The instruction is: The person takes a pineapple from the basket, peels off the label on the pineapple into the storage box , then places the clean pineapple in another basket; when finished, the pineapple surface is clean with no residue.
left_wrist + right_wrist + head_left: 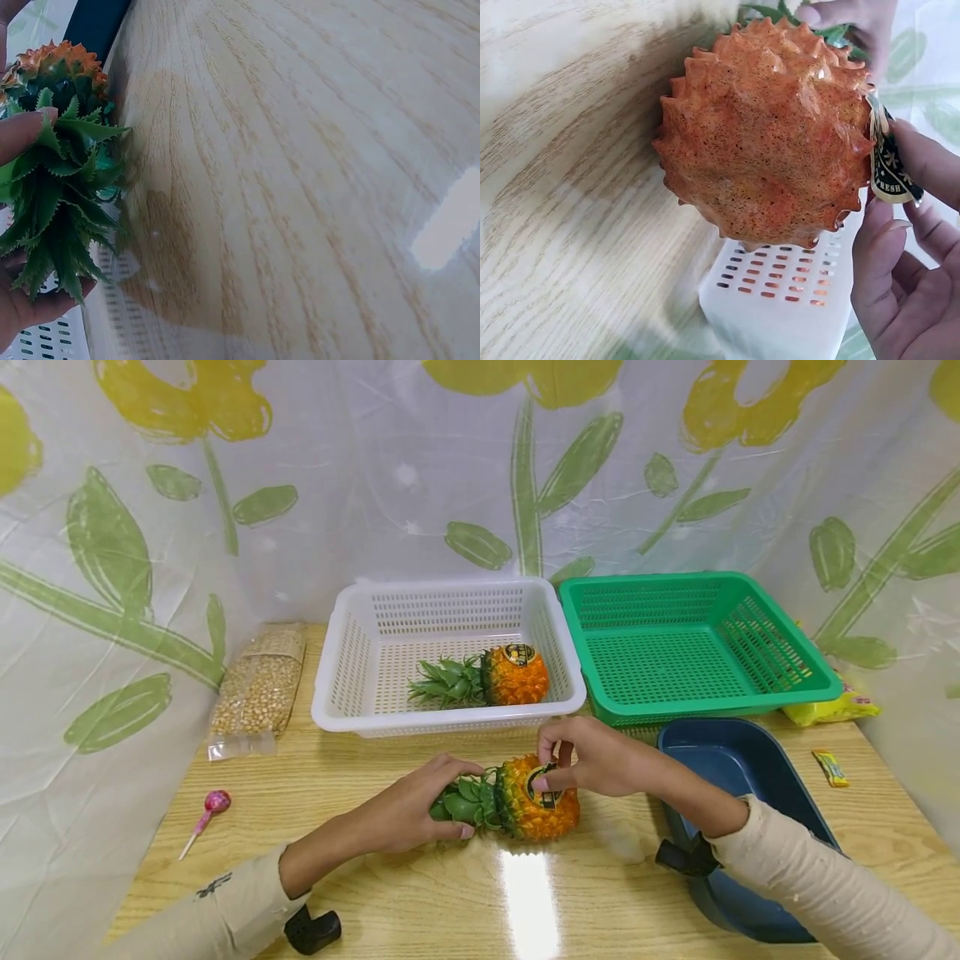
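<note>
A pineapple (pixel 542 802) lies on its side on the table, its green crown (pixel 64 187) pointing left. My left hand (pixel 412 802) grips that crown, thumb and fingers on either side of the leaves. On the orange body is a black and gold sticker (pixel 891 161), its edge standing away from the spiky skin. My right hand (pixel 603 758) pinches at this sticker, thumb on its face and fingers curled close by its edge. Behind, a second pineapple (pixel 516 677) with a similar sticker lies in the white basket (pixel 450 720).
A green basket (pixel 708 703) stands beside the white one, and a dark blue tub (pixel 720 739) sits under my right forearm. At left are a bag of corn kernels (pixel 258 685) and a lollipop (pixel 217 801). A yellow packet (pixel 832 706) and a small candy (pixel 830 768) lie at right.
</note>
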{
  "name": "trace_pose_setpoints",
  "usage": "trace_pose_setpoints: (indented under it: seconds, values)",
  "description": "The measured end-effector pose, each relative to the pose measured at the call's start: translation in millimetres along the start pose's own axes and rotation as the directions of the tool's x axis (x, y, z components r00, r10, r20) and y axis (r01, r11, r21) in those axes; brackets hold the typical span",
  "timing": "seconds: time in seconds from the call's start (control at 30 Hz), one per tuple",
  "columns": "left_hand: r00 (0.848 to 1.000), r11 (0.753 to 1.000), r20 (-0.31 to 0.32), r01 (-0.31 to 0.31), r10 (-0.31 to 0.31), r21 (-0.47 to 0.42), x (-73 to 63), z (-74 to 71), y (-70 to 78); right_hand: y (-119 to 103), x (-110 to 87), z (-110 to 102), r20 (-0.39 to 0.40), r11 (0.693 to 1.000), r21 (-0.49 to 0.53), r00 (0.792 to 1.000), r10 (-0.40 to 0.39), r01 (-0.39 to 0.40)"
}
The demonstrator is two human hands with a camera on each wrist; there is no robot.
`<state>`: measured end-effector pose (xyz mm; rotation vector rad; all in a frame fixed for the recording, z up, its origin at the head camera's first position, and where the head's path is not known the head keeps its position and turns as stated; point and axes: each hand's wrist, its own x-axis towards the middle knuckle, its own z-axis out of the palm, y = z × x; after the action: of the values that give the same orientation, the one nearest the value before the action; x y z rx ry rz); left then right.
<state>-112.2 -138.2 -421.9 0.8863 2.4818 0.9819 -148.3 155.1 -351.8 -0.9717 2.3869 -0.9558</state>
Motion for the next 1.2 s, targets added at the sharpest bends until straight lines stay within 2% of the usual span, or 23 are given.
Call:
trace_pose_setpoints:
  seconds: [0.33,0.57,0.8,1.2]
  values:
    - [1.0,1.0,-0.002,-0.002,0.002,0.019,-0.5,0.8,0.5,2.9,-3.1,-0.3,-0.012,0.992,0.073,0.995,-0.099,0.1]
    - [1.0,1.0,0.001,0.015,-0.015,0.0,-0.6,0.3,0.9,-4.6,-6.3,-5.3,-0.029,0.993,0.091,0.997,-0.075,0.077]
    - [1.0,1.0,0.009,0.018,-0.018,-0.007,-0.7,-0.2,1.1,-5.9,-9.9,-7.0,-0.036,0.993,0.08,0.995,-0.088,0.091]
    - [1.0,1.0,0.009,0.02,-0.02,-0.005,-0.5,0.1,0.6,-2.6,-26.3,-14.5,-0.04,0.993,0.118,0.999,-0.009,0.014]
